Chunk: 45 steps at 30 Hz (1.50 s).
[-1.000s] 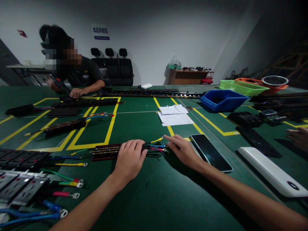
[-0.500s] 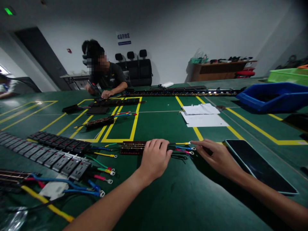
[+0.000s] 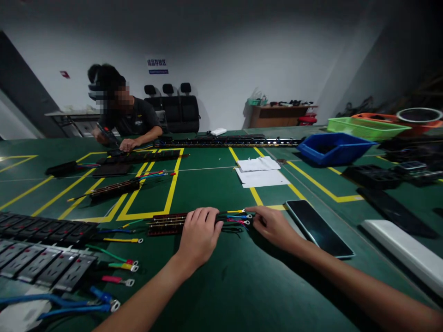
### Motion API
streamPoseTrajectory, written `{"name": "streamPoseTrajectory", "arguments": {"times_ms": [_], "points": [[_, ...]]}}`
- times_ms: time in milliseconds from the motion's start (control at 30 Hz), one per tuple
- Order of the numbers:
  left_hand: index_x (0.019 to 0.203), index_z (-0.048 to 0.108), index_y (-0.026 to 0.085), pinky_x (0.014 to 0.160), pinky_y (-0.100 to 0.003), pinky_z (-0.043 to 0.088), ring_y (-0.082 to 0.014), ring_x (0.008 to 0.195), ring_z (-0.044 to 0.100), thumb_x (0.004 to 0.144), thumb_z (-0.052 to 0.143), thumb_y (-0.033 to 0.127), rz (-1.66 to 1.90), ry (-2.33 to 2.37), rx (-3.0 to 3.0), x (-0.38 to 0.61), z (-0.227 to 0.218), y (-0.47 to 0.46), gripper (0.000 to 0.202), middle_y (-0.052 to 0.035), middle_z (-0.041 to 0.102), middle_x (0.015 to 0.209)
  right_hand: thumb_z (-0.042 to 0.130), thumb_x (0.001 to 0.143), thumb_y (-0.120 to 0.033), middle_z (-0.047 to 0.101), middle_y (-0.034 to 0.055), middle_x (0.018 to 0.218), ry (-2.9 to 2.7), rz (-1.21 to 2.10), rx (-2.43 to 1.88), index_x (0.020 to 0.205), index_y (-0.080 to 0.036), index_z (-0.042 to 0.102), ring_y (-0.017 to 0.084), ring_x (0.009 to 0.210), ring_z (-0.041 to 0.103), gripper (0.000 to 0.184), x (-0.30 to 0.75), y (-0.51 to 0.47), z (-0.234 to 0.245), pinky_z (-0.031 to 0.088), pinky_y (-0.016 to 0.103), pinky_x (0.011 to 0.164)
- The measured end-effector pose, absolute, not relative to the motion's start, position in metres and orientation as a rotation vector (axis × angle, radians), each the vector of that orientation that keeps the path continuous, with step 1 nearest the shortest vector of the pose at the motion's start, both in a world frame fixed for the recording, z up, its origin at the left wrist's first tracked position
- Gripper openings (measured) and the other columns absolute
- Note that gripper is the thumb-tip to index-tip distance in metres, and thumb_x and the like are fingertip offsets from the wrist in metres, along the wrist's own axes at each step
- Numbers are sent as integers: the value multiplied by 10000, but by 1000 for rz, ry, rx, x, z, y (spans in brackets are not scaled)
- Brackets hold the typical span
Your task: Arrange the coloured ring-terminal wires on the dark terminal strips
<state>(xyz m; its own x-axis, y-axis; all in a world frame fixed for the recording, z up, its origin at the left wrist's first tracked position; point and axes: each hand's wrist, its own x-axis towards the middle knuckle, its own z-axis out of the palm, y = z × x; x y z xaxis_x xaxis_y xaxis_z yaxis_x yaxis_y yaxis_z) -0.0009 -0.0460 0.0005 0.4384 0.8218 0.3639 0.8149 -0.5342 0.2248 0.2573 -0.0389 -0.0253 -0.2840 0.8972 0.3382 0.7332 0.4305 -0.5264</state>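
Observation:
My left hand (image 3: pixel 200 233) is wrapped over the right part of a dark wired strip (image 3: pixel 166 223), its fingers across the top and its thumb along the near side. The strip lies flat and shows thin brass-coloured bars with solder points. From its right end run yellow, blue, red and black wires tipped with ring terminals (image 3: pixel 247 222). My right hand (image 3: pixel 275 227) is at those tips, index finger stretched out at the yellow wire's terminal (image 3: pixel 242 211) and the other fingers curled. It holds nothing that I can see; whether the fingertip touches the terminal, I cannot tell.
Socket strips (image 3: pixel 44 267) with ring-ended leads lie at left. A phone (image 3: pixel 318 228) is beside my right forearm, a white bar (image 3: pixel 404 253) beyond it. Papers (image 3: pixel 261 173), a blue bin (image 3: pixel 332 148) and another wired strip (image 3: pixel 116 190) lie farther back. A co-worker (image 3: pixel 128 115) handles a tool across the table.
The view has turned right, bringing in more bins and the white bar. My right index finger now points out at the terminals while the other fingers have curled in. My left hand stays on the strip.

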Motion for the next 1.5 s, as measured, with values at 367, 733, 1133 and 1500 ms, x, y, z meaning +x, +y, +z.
{"name": "streamPoseTrajectory", "arguments": {"times_ms": [367, 733, 1133, 1500], "points": [[1225, 622, 189, 982, -483, 471, -276, 1145, 621, 1047, 439, 332, 697, 1511, 2677, -2, 2, -44, 293, -100, 689, 1218, 530, 871, -104, 703, 42, 818, -2098, 381, -1398, 1159, -157, 680, 177, 714, 622, 329, 255, -38, -22, 437, 288, 685], [1199, 632, 191, 958, -492, 491, -284, 1124, 632, 1040, 430, 324, 733, 1496, 2697, -2, 2, -44, 289, -108, 703, 1190, 535, 886, -98, 737, 78, 942, -2111, 324, -1381, 1176, -171, 717, 194, 828, 663, 349, 257, -36, -29, 485, 313, 785], [1210, 633, 186, 948, -512, 496, -300, 1120, 638, 1040, 413, 342, 737, 1488, 2677, -1, 1, -41, 319, -112, 704, 1189, 474, 978, -214, 666, 47, 832, -2091, 452, -1201, 1472, -143, 508, 176, 699, 569, 500, 261, -39, -26, 459, 314, 699], [1228, 617, 167, 951, -523, 482, -305, 1134, 619, 1051, 400, 351, 718, 1473, 2698, -2, -1, -39, 335, -128, 691, 1205, 454, 999, -195, 637, 40, 865, -2099, 465, -1221, 1540, -169, 427, 156, 690, 524, 542, 261, -39, -26, 439, 298, 671]]}}
